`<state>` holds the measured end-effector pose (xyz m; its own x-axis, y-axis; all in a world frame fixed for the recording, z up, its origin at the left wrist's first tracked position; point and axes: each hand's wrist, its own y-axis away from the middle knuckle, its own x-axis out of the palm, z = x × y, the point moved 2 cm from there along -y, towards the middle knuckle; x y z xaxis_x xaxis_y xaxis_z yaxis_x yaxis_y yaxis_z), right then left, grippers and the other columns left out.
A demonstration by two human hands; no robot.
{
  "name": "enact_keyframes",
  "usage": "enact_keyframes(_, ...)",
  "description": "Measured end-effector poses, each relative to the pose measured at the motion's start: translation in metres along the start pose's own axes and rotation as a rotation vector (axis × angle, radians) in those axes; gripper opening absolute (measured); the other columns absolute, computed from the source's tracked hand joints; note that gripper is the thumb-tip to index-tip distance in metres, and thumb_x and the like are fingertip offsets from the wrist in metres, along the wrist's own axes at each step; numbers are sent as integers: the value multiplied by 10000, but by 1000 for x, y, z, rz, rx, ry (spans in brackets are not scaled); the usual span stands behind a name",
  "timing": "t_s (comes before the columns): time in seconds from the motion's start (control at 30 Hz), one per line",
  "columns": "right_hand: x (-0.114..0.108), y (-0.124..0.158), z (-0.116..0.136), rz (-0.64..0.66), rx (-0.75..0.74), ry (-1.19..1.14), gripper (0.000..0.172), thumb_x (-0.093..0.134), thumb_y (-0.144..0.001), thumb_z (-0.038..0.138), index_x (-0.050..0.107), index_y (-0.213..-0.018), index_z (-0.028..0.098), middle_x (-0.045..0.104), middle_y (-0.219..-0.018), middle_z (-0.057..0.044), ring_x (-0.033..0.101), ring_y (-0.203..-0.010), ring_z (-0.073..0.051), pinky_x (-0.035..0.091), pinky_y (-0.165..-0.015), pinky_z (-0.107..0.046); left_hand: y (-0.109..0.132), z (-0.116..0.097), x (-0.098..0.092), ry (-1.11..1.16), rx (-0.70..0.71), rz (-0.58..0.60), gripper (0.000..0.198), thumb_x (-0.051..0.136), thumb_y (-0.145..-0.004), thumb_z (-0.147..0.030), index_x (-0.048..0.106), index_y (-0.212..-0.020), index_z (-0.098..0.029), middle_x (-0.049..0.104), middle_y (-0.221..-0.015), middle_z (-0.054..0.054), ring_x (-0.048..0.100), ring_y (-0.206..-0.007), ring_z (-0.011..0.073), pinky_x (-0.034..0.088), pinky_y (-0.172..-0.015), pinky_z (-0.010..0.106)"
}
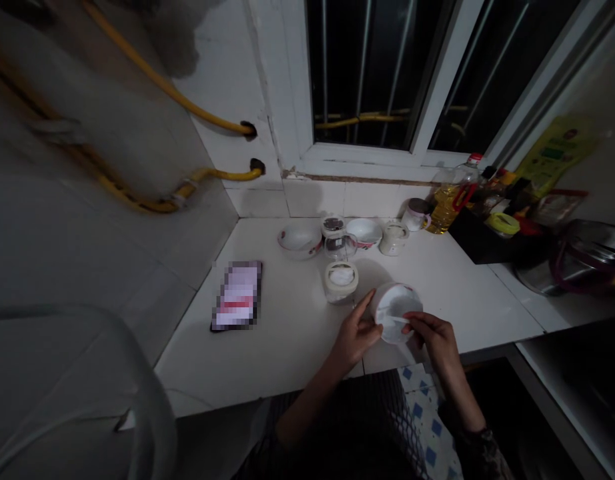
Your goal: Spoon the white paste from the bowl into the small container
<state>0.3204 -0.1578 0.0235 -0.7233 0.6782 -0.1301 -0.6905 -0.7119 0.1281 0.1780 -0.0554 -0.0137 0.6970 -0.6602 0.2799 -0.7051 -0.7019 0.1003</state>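
A white bowl (400, 300) is tilted toward me near the counter's front edge. My left hand (355, 337) grips its left rim, fingers outside and thumb at the front. Pinched in my right hand (432, 333) is a small white spoon (397, 319), its far end inside the bowl. What the bowl contains is too dim to make out. Just left of and behind the bowl stands a jar (341, 281) with white contents. Farther back are two more bowls, one on the left (300, 241) and one in the middle (365, 233), with other small jars beside them.
On the left of the white counter (287, 333) lies a phone (237, 295). An oil bottle (447, 203), a mug (416, 215) and seasoning bottles stand at the back right. A metal pot (582, 257) is at the far right.
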Motion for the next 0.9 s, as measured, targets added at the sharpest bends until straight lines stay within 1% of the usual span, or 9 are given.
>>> enact_keyframes(0.07, 1, -4, -1, 2, 30, -73, 363, 764, -579, 463, 748, -757, 147, 683, -582, -31, 403, -397, -84, 336, -415, -249, 0, -3, 3, -13, 18, 2, 882, 736, -685, -269, 401, -1493, -157, 719, -864, 25, 606, -624, 103, 507, -648, 200)
enact_keyframes(0.2, 1, -8, 4, -2, 68, -200, 381, 809, -538, 447, 759, -770, 149, 717, -640, -50, 412, -408, -75, 344, -402, -236, -1, -7, 5, 0, 38, -13, 850, 736, -676, -243, 442, -1471, -178, 717, -971, 36, 602, -651, 93, 498, -637, 186)
enact_keyframes(0.3, 2, -8, 9, -9, 85, -264, 385, 833, -510, 433, 765, -765, 152, 726, -659, -59, 422, -419, -74, 360, -396, -230, -6, -5, 4, 18, 7, -8, 874, 745, -682, -255, 415, -1487, -178, 715, -817, 4, 593, -592, 93, 520, -638, 208)
enact_keyframes(0.37, 1, -8, 12, -18, 81, -280, 378, 844, -497, 419, 767, -756, 155, 728, -661, -61, 428, -418, -76, 370, -393, -231, -9, -4, 4, 59, -29, -8, 905, 767, -675, -277, 398, -1497, -186, 722, -808, 2, 603, -575, 97, 552, -652, 237)
enact_keyframes(0.47, -4, -8, 16, -36, 50, -279, 357, 844, -507, 408, 767, -751, 159, 726, -654, -59, 434, -414, -77, 373, -391, -232, -14, -4, 5, 145, -70, -24, 941, 818, -638, -315, 418, -1483, -218, 725, -1076, 60, 649, -633, 112, 596, -652, 265)
enact_keyframes(0.53, -9, -10, 18, -49, 28, -273, 349, 839, -526, 407, 768, -759, 157, 726, -650, -59, 432, -410, -76, 370, -393, -234, -17, -5, 6, 191, -78, -42, 929, 850, -610, -335, 463, -1450, -242, 631, -1311, 101, 672, -690, 122, 612, -626, 264)
enact_keyframes(0.6, -13, -11, 19, -68, 18, -274, 352, 843, -528, 404, 768, -763, 152, 728, -647, -63, 430, -406, -74, 364, -393, -232, -20, -7, 8, 221, -80, -63, 901, 868, -593, -339, 500, -1412, -259, 522, -1444, 117, 684, -750, 136, 616, -597, 249)
enact_keyframes(0.77, -18, -17, 24, -117, 7, -293, 360, 857, -509, 385, 768, -763, 146, 730, -650, -71, 433, -411, -77, 353, -389, -232, -26, -10, 15, 264, -90, -106, 804, 836, -635, -320, 518, -1367, -224, 504, -1433, 145, 698, -838, 189, 625, -569, 262)
enact_keyframes(0.9, -19, -22, 26, -122, 10, -305, 361, 861, -491, 383, 767, -752, 152, 718, -630, -54, 428, -411, -73, 348, -388, -226, -31, -11, 21, 290, -98, -136, 740, 822, -662, -316, 533, -1337, -225, 506, -1419, 138, 701, -805, 174, 631, -574, 274)
